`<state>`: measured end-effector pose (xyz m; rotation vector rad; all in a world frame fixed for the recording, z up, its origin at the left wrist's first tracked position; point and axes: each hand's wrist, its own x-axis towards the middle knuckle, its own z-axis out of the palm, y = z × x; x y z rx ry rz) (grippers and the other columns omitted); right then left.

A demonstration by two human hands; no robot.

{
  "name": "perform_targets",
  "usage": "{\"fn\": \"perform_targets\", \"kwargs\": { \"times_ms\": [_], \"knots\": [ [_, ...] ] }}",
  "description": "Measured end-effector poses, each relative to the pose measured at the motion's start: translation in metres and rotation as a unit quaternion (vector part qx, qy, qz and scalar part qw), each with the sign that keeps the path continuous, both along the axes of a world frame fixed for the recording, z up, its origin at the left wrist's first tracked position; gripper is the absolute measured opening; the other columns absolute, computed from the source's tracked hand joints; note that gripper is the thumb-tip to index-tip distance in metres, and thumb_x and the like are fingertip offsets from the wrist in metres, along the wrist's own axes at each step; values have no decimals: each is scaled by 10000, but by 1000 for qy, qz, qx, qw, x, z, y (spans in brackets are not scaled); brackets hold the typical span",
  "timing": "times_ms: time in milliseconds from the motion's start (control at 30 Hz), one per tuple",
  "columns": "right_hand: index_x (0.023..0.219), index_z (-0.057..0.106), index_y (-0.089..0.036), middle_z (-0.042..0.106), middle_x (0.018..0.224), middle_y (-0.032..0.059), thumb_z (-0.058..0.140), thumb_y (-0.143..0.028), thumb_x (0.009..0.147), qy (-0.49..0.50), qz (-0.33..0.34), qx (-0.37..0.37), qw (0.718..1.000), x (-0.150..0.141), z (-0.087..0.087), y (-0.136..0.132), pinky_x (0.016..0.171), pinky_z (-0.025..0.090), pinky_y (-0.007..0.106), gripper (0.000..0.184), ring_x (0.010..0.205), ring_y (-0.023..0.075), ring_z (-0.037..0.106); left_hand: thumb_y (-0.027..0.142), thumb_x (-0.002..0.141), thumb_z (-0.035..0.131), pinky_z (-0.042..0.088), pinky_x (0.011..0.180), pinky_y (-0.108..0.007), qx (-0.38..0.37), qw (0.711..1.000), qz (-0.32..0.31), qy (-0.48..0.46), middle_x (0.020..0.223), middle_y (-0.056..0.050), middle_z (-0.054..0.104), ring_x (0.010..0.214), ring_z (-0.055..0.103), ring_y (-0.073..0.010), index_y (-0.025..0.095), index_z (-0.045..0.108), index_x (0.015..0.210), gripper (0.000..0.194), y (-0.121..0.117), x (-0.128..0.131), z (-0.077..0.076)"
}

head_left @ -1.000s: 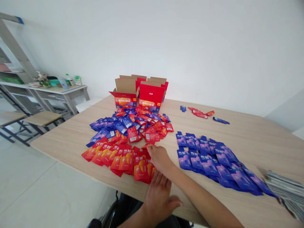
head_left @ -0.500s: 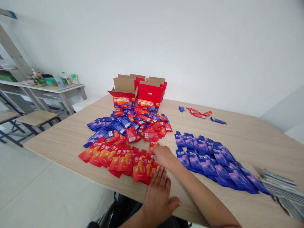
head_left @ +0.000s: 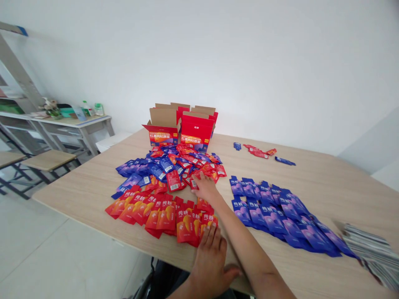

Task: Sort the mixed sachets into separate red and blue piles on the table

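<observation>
My left hand (head_left: 212, 259) lies flat with fingers stretched, its fingertips on the lower part of a red pouch (head_left: 208, 219) at the right end of a row of overlapping red pouches (head_left: 165, 214). Farther in, my right hand (head_left: 206, 187) reaches over the near right side of a mixed heap of red and blue pouches (head_left: 166, 164). Its thumb and fingers are apart, by a red pouch with a barcode (head_left: 193, 183); part of that pouch is hidden under the hand. Another red pouch (head_left: 203, 204) lies between my two hands, partly covered by my right wrist.
Open red cartons (head_left: 196, 131) stand behind the heap. Two rows of blue pouches (head_left: 271, 214) lie to the right, with a striped stack (head_left: 369, 245) beyond them. Loose red pouches (head_left: 258, 151) and blue ones lie farther back. A stool (head_left: 52, 158) stands left of the table.
My right hand has moved away from the row of red pouches, up to the heap. My left hand has stayed on the end pouch. The view has shifted slightly.
</observation>
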<state>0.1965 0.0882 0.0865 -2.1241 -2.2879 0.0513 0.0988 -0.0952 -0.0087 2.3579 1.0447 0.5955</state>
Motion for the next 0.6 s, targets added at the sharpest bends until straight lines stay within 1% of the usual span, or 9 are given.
{"fn": "perform_targets", "kwargs": {
  "times_ms": [67,100,167,267,367,433,500,600],
  "knots": [
    [1638,341,-290,320,1691,181,722,-486,902,1,8,-28,1000,8,-14,7,1152,391,488,852,1445,365,475,756,825,666,258,1304,-527,-9,1000,-4,0,1615,-162,425,1534,337,-354,139,613,1383,833,0,-1,3],
    [1635,350,-292,334,1684,175,711,-491,911,7,15,-32,999,12,-19,8,1150,397,480,833,1450,361,466,752,828,665,267,1301,-529,-11,1000,-3,0,1620,-165,417,1536,333,-356,139,603,1398,840,0,0,4],
    [1614,395,-278,387,1652,170,651,-483,957,14,39,-24,999,18,-24,5,1138,413,457,734,1460,345,447,747,819,680,288,1291,-540,-10,1000,0,2,1626,-174,401,1538,325,-365,136,595,1408,853,-1,1,2],
    [1582,440,-213,481,1568,196,524,-421,1037,-8,84,-3,996,22,-23,-1,1121,425,426,590,1432,317,467,742,796,707,301,1287,-541,7,1000,4,3,1624,-175,405,1536,330,-366,138,596,1398,859,-2,3,-3],
    [1536,483,-145,583,1452,211,401,-363,1085,-34,121,9,992,24,-19,0,1086,444,396,507,1332,292,562,744,805,696,286,1296,-530,23,1000,6,2,1611,-164,432,1528,349,-354,146,599,1379,834,-2,4,-6],
    [1495,517,-111,621,1409,205,361,-321,1096,-37,139,16,989,26,-18,3,1081,441,375,477,1273,273,611,754,815,679,283,1298,-531,30,1000,3,4,1603,-161,444,1522,361,-352,150,605,1357,815,-3,3,-5],
    [1441,560,-95,648,1388,197,356,-290,1099,-30,148,28,988,27,-18,6,1134,393,386,443,1252,262,629,752,823,672,282,1298,-526,34,999,-1,4,1599,-155,451,1521,365,-346,159,609,1338,789,-3,3,-4],
    [1348,621,-122,702,1322,164,374,-205,1083,-1,139,57,989,26,-19,7,1235,249,440,372,1216,238,651,725,809,710,289,1296,-526,37,999,4,8,1593,-156,459,1519,368,-345,159,605,1334,780,-2,3,-2]
  ]
}}
